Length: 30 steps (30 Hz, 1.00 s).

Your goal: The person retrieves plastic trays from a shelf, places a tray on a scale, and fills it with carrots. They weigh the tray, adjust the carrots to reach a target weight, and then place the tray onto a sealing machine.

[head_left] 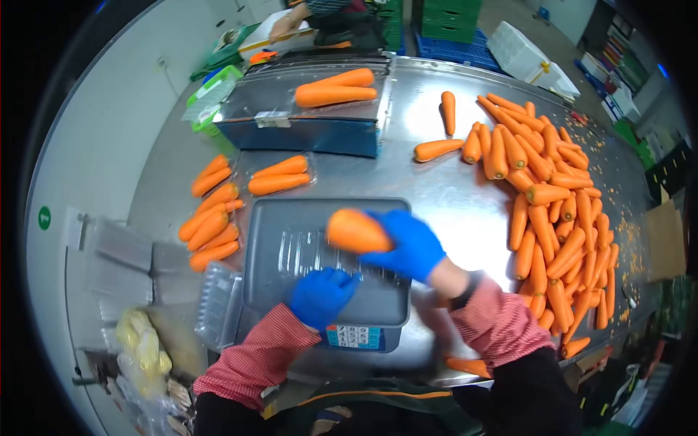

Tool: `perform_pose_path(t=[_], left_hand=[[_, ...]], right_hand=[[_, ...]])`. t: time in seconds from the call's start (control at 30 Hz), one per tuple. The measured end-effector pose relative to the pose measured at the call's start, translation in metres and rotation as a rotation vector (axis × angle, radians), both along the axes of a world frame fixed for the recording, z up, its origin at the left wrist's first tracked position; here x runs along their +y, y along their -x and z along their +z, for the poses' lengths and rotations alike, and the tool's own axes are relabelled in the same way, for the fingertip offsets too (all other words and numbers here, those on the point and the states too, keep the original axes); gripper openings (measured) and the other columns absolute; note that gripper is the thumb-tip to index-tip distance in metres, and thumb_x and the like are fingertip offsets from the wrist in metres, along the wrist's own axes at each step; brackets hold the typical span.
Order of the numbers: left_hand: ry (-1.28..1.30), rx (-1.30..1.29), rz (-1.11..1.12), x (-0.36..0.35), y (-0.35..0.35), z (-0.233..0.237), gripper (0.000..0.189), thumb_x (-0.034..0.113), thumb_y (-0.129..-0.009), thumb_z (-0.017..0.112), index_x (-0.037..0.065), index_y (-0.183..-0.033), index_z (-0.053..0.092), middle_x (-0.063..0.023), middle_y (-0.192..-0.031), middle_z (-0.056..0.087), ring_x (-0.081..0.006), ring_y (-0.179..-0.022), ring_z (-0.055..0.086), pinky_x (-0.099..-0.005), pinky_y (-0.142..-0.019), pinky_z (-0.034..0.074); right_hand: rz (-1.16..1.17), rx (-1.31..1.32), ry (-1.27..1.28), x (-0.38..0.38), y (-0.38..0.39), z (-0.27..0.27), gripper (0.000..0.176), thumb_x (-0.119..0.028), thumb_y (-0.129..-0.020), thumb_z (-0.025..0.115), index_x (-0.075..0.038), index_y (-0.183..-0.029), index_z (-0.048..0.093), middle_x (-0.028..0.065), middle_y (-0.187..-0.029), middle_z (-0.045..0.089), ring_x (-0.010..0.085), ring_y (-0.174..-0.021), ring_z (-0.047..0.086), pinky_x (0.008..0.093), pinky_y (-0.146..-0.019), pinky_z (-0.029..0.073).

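Observation:
My right hand point(408, 245), in a blue glove, grips a carrot point(358, 231) above the grey scale pan point(256, 287), its thick end pointing left and slightly blurred. Under it, a clear plastic tray point(302, 251) lies on the pan, showing mainly by its shiny ribs. My left hand point(322, 296), also gloved in blue, is closed at the tray's near edge, fingers curled against it. Below the pan, the scale's number keypad point(354, 338) shows in front. A stack of clear trays point(219, 305) stands left of the scale.
A large carrot pile point(560, 232) covers the table's right side. Several filled trays lie left, including a two-carrot tray point(280, 175). Behind the scale, a box-shaped machine point(305, 134) carries another carrot pack point(336, 89). At the back, another person's hand point(289, 22) reaches over a white box.

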<state>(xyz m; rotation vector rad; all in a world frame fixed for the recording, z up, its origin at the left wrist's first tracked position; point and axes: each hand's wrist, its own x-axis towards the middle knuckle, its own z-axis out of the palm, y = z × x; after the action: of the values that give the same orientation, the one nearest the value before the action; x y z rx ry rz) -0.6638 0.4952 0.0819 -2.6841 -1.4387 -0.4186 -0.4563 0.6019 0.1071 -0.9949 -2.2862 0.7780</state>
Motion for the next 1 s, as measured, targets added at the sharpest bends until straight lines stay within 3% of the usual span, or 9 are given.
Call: perform_pose_path(t=[0.07,0.27,0.4,0.47,0.57,0.7,0.8,0.87,1.0], left_hand=[[0.045,-0.033,0.024,-0.001,-0.013,-0.004,0.025,0.012,-0.078,0.061,0.014,-0.103,0.065,-0.0029,-0.085,0.058,-0.0224,-0.071,0.058,-0.0359,-0.059,0.048],[0.16,-0.006,0.043,-0.005,-0.003,0.008,0.031,0.018,-0.079,0.064,0.015,-0.109,0.065,0.0007,-0.09,0.059,-0.0195,-0.079,0.059,-0.0355,-0.066,0.049],[0.236,-0.113,0.072,-0.01,0.001,0.002,0.036,0.024,-0.08,0.068,0.019,-0.116,0.065,0.0028,-0.092,0.061,-0.0179,-0.08,0.059,-0.0357,-0.069,0.049],[0.248,-0.143,0.089,-0.012,0.001,0.006,0.036,0.023,-0.079,0.069,0.019,-0.115,0.065,0.0032,-0.092,0.062,-0.0175,-0.081,0.059,-0.0353,-0.07,0.048],[0.234,-0.206,0.105,-0.012,0.0,0.006,0.038,0.02,-0.076,0.071,0.02,-0.113,0.066,0.0036,-0.089,0.062,-0.0181,-0.078,0.06,-0.0347,-0.069,0.049],[0.259,-0.326,0.094,-0.011,0.005,0.008,0.04,0.014,-0.073,0.072,0.019,-0.112,0.067,0.001,-0.087,0.062,-0.0204,-0.074,0.061,-0.0358,-0.065,0.05],[0.235,-0.385,0.119,-0.011,0.009,0.011,0.041,0.009,-0.072,0.071,0.018,-0.112,0.067,-0.0017,-0.086,0.063,-0.023,-0.071,0.062,-0.0365,-0.063,0.051],[0.276,-0.428,0.144,-0.011,0.007,0.02,0.042,0.006,-0.072,0.069,0.018,-0.112,0.067,-0.0036,-0.084,0.063,-0.0247,-0.071,0.062,-0.0369,-0.063,0.051],[0.232,-0.411,0.138,-0.016,0.004,0.03,0.044,0.004,-0.071,0.068,0.015,-0.113,0.067,-0.0053,-0.082,0.063,-0.0256,-0.07,0.06,-0.0371,-0.063,0.051]], right_hand=[[0.107,-0.128,-0.029,-0.004,0.029,-0.011,0.06,-0.036,-0.076,0.075,-0.007,-0.125,0.057,0.0176,-0.102,0.061,0.0342,-0.093,0.06,0.0412,-0.083,0.048],[0.164,0.146,-0.022,0.054,0.021,-0.035,0.057,-0.027,-0.079,0.07,-0.01,-0.13,0.052,0.0161,-0.096,0.059,0.0338,-0.089,0.059,0.0426,-0.079,0.048],[-0.369,-0.43,-0.306,0.171,-0.022,-0.069,0.054,-0.014,-0.082,0.063,-0.013,-0.134,0.048,0.0149,-0.1,0.058,0.0312,-0.09,0.06,0.0396,-0.075,0.05],[-0.418,-0.717,-0.336,0.211,-0.034,-0.093,0.052,-0.014,-0.081,0.063,-0.016,-0.132,0.051,0.0151,-0.101,0.058,0.0305,-0.093,0.061,0.0395,-0.076,0.051],[-0.296,-0.817,-0.34,0.24,-0.043,-0.118,0.048,-0.014,-0.081,0.063,-0.019,-0.128,0.056,0.015,-0.103,0.059,0.0298,-0.094,0.061,0.0408,-0.076,0.052],[-0.412,-0.568,-0.288,0.209,-0.063,-0.081,0.045,-0.019,-0.08,0.068,-0.016,-0.124,0.057,0.0151,-0.104,0.059,0.0292,-0.092,0.062,0.0395,-0.079,0.052],[-0.676,0.042,-0.328,0.184,-0.107,-0.076,0.044,-0.023,-0.08,0.069,-0.006,-0.119,0.054,0.0131,-0.107,0.06,0.0279,-0.091,0.064,0.0372,-0.076,0.054],[-0.742,0.55,0.449,0.161,-0.137,-0.046,0.043,-0.022,-0.083,0.066,-0.002,-0.118,0.049,0.0115,-0.109,0.059,0.0272,-0.092,0.064,0.0351,-0.071,0.056],[-0.504,1.097,0.804,0.099,-0.17,-0.022,0.047,-0.019,-0.087,0.064,0.0,-0.125,0.044,0.0123,-0.121,0.053,0.0297,-0.094,0.063,0.0385,-0.073,0.057]])
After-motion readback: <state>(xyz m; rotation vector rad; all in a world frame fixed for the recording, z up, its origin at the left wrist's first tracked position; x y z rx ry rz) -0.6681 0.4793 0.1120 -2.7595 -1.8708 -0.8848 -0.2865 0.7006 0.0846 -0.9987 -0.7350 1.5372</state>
